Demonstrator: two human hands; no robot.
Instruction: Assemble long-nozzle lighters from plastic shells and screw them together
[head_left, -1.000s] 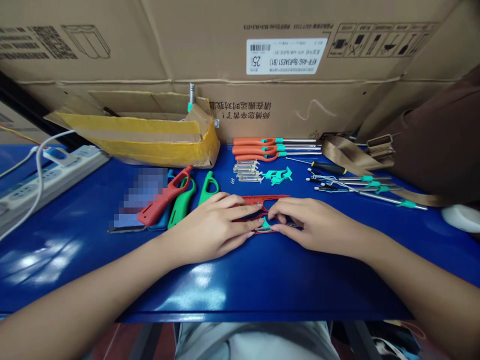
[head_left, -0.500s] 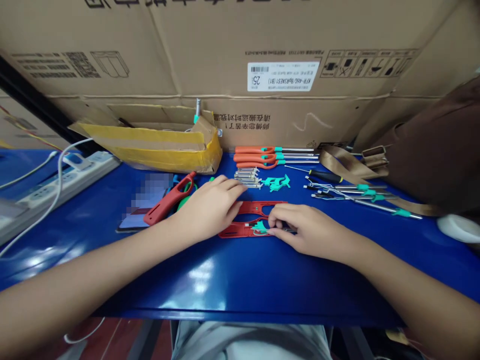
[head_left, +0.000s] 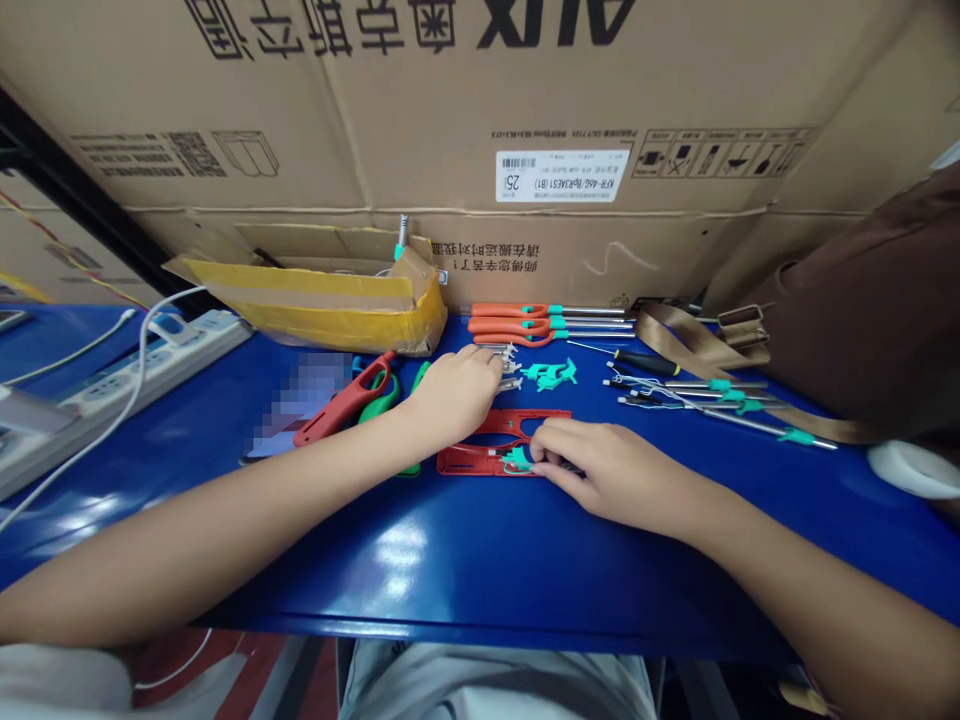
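My left hand (head_left: 463, 396) is over the row of small clear lighter fuel tanks (head_left: 511, 383), its fingers bent down and pressed together at them. Its fingertips are partly hidden, so I cannot see what is between them. My right hand (head_left: 589, 458) is closed in a pinch at the right end of the lower red lighter shell half (head_left: 469, 461). In that half lies a teal trigger (head_left: 517, 459) with a thin white wire. Just above it rests the other red shell half (head_left: 499, 420). Loose teal triggers (head_left: 553, 374) lie behind.
Orange lighters (head_left: 510, 327) line the back by a large carton (head_left: 420, 120). Rightward are a screwdriver (head_left: 649, 360), metal lighter tubes (head_left: 720, 396) and a strap (head_left: 675, 325). Leftward are a red lighter (head_left: 341, 405), a taped cardboard box (head_left: 315, 305) and a power strip (head_left: 120, 375).
My left hand has moved forward and to the right, from beside the red shell onto the fuel tanks. My right hand stays at the lower shell. The view has tilted up slightly.
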